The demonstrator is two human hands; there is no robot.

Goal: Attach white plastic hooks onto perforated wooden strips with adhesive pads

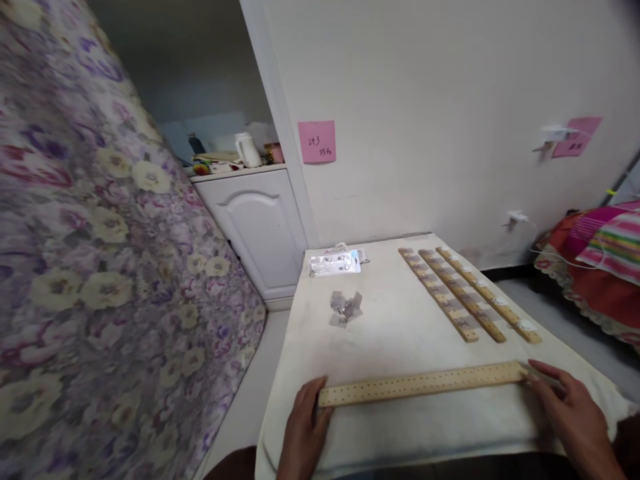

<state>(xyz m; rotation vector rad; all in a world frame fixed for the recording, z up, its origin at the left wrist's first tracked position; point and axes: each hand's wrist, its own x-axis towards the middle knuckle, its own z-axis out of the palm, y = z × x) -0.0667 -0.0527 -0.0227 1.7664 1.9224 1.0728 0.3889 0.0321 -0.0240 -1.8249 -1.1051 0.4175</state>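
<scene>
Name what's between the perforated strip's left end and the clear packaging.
Head view: a small pile of translucent pieces lies between the strip and the packaging, touching neither.

On the table [385,340], from the near strip [423,385], packets [353,309] and packaging [336,265] lie toward eleven o'clock, three strips [461,293] at one.

Wooden strip [423,385] | pale, rows of holes | crosswise over table [400,433], ends held

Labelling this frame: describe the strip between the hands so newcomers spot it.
Find the white table, near side. Between the left hand and right hand lies a wooden strip. Unlike the three strips beyond, it lies crosswise, its dotted face bare.
</scene>
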